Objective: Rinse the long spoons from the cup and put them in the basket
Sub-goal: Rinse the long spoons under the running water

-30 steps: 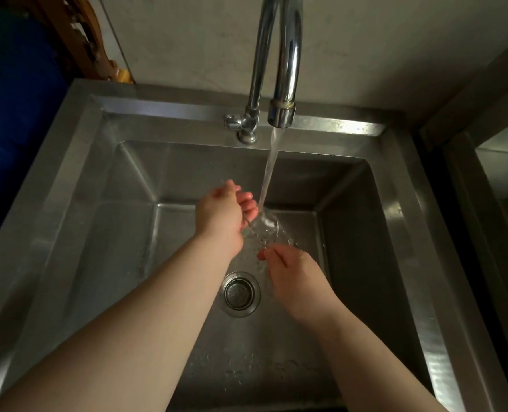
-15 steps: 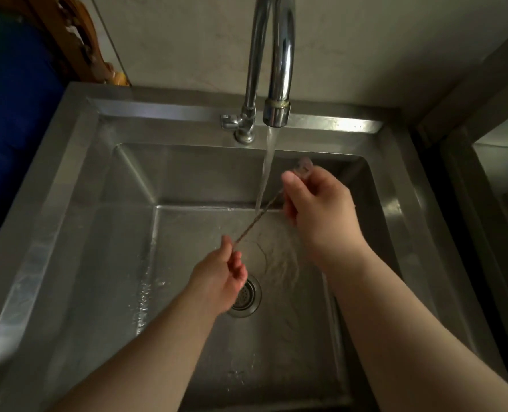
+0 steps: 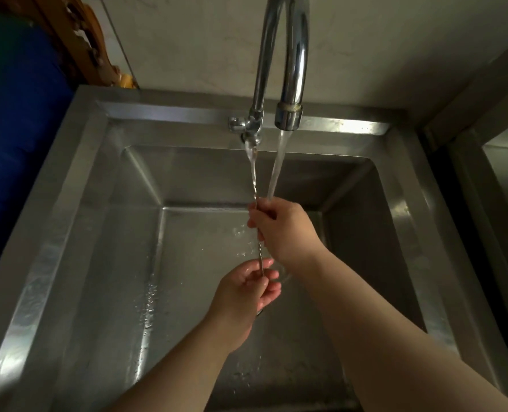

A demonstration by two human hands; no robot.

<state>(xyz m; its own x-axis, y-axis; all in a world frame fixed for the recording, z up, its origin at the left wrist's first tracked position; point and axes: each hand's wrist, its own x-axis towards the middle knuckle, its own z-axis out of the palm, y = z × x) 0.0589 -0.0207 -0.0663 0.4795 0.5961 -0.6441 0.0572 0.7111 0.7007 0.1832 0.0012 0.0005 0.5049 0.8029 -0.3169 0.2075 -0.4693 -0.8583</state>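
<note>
One long metal spoon [image 3: 254,176] with a twisted stem stands nearly upright over the sink, its bowl up by the tap's base. My right hand [image 3: 285,230] grips the stem near its middle. The running water [image 3: 278,162] lands on that hand's fingers. My left hand [image 3: 244,292] is lower, fingers curled round the stem's bottom end, above the drain. Neither the cup nor the basket is in view.
The chrome faucet [image 3: 288,114] arches over the back of the steel sink [image 3: 68,203]. Droplets lie on the sink floor. A blue object [image 3: 15,129] stands at the left, and a steel edge [image 3: 469,188] borders the right.
The spoon has swung from a slant to nearly upright, bowl toward the tap. My right hand slid left under the stream; my left hand shifted right, still at the lower end.
</note>
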